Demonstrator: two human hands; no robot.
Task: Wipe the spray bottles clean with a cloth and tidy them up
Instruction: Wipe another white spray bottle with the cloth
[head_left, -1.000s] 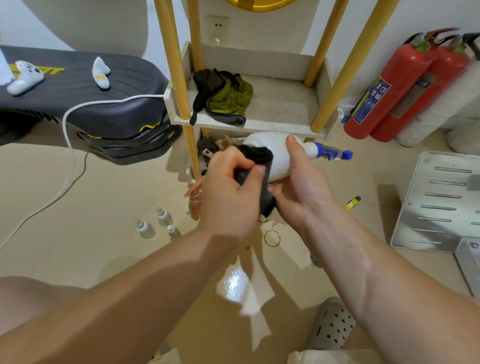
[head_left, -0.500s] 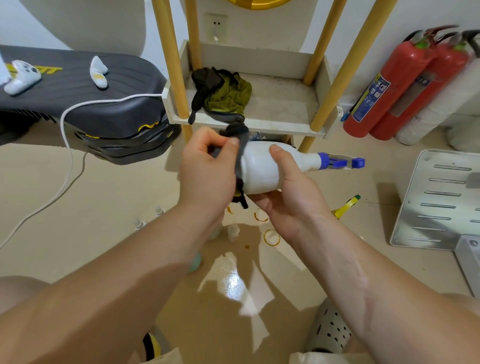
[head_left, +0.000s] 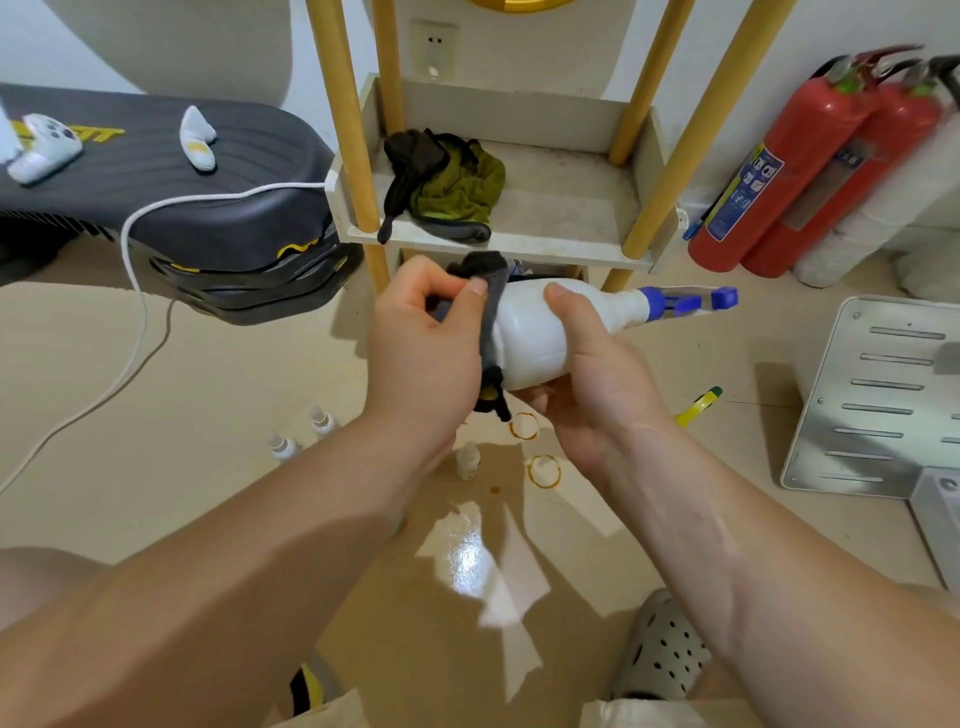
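Note:
A white spray bottle (head_left: 535, 338) with a blue nozzle lies sideways in the air, nozzle pointing right. My right hand (head_left: 587, 374) grips its body from below, thumb on top. My left hand (head_left: 426, 343) pinches a dark grey cloth (head_left: 491, 317) against the bottle's base end. Three small clear spray bottles stand on the floor: two (head_left: 283, 446) (head_left: 322, 420) to the left below my left forearm, and one (head_left: 467, 460) beneath my hands.
A wooden rack (head_left: 498, 241) with yellow posts holds crumpled green and dark cloths (head_left: 447, 187). Left is a black padded bench (head_left: 171, 171) with a white cable. Two red fire extinguishers (head_left: 810, 166) stand right. A metal plate (head_left: 878, 395) lies right. Yellow rubber bands (head_left: 543, 470) lie on the floor.
The bottle and both hands have risen and shifted slightly right, nozzle swinging further right. The cloth moved from over the bottle's body to its base end.

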